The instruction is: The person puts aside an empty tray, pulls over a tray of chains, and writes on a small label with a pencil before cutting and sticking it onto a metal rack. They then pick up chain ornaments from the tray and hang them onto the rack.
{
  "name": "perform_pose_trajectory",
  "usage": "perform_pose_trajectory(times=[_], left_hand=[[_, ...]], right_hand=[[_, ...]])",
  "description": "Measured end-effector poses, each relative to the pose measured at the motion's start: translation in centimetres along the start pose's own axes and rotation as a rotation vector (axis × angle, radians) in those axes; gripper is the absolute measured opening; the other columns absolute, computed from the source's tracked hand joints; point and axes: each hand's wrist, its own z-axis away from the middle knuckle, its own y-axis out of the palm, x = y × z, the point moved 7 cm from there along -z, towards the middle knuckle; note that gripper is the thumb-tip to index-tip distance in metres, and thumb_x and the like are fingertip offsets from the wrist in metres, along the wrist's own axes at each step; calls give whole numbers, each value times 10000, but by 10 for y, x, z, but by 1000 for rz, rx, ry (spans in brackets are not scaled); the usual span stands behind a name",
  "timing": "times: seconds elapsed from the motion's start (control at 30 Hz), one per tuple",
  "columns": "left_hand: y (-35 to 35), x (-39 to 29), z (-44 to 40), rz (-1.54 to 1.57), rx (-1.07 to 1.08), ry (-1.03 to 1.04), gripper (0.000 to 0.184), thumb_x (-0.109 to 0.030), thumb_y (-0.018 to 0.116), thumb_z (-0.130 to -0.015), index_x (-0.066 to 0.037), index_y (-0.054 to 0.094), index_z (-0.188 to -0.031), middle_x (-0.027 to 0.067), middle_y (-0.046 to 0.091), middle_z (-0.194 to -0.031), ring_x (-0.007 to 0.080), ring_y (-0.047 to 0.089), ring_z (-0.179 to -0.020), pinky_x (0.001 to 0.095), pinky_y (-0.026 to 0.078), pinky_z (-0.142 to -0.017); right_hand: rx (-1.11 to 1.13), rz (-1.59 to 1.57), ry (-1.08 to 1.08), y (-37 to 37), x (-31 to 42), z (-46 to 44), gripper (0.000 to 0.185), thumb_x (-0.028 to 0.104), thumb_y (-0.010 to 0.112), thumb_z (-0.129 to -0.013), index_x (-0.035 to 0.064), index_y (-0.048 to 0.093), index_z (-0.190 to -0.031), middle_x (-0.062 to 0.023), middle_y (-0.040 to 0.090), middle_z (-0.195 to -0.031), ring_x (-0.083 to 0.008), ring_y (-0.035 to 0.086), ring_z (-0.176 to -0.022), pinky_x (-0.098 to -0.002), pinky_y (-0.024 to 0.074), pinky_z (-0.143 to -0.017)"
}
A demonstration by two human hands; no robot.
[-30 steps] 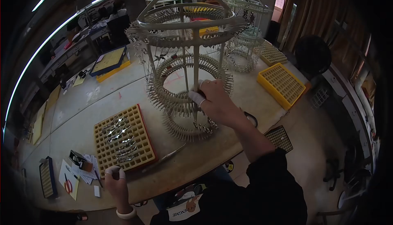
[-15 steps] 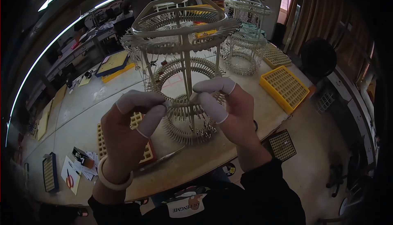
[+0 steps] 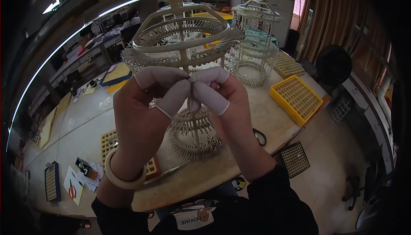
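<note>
My left hand (image 3: 147,102) and my right hand (image 3: 224,102) meet in front of the large hooked rack (image 3: 184,44). White covers sheathe the thumbs and forefingers of both hands. Thumb and forefinger are pinched on each side, and the tips touch; whatever lies between them is too small to name. Behind the hands, the rack's middle ring is largely hidden. Small shiny pieces hang at its lower ring (image 3: 195,143). Partly covered by my left forearm is the yellow compartment tray (image 3: 108,143), with some metal pieces in it.
A second rack (image 3: 252,42) stands behind to the right, near a yellow grid tray (image 3: 296,100). Orange scissors (image 3: 72,188) lie on paper at the left, beside a narrow blue-edged tray (image 3: 52,181). A black-rimmed tray (image 3: 295,160) is below the table's right edge.
My left hand has come up from the tray, and both hands have risen from the rack's middle and closed together at the fingertips. The view has shifted slightly.
</note>
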Motion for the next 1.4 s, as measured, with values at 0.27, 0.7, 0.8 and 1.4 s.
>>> perform_pose_trajectory(times=[0.27,0.7,0.8,1.4], left_hand=[[-3,-46,-30,-836,13,705,126,-21,639,-774,-31,643,-899,72,602,-908,162,576,-844,269,461,-723],[1,-15,-47,-523,229,405,124,-54,641,-789,-47,685,-905,79,602,-1024,167,561,-976,291,448,-824],[4,-17,-48,-600,226,449,118,-55,651,-780,-50,688,-892,77,605,-1003,165,561,-965,288,446,-819],[6,-14,-46,-539,232,395,125,-23,660,-748,-47,683,-868,76,583,-1018,144,573,-925,254,462,-775]], right_hand=[[-169,56,8,-13,1,-17,122,124,631,-829,11,584,-834,-11,554,-621,-54,515,-554,-197,402,-500],[-192,38,-18,-8,2,-23,117,105,632,-820,9,566,-812,-21,553,-612,-63,509,-521,-197,398,-472],[-191,23,-20,-9,2,-23,112,101,622,-822,6,563,-817,-28,554,-615,-69,511,-527,-203,400,-478],[-188,-50,24,-9,-1,-18,93,98,566,-819,6,555,-811,-48,547,-634,-106,509,-525,-245,440,-554]])
